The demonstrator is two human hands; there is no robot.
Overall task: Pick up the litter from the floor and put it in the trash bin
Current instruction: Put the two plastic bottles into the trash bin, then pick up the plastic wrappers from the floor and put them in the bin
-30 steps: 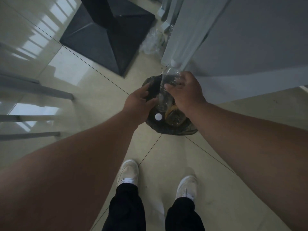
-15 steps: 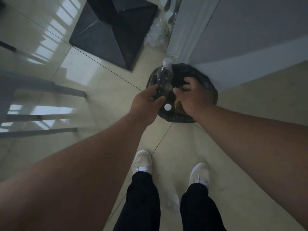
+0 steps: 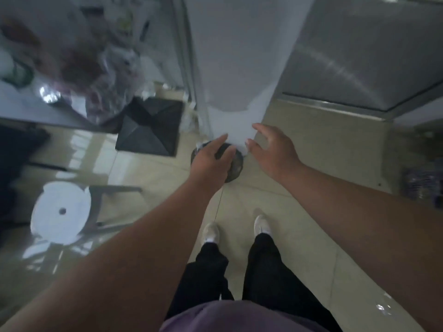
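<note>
Above round dark trash bin (image 3: 236,164), empty hands (image 3: 242,154).

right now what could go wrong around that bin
The trash bin sits tight against the white pillar and mostly under the left hand, so a careless swing could knock it over. Both hands are empty and open; the right hand hovers beside the bin. The glossy floor may be slippery.

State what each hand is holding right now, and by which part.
Nothing is held. The left hand is open above the trash bin, and the right hand is open beside it, fingers spread.
</note>
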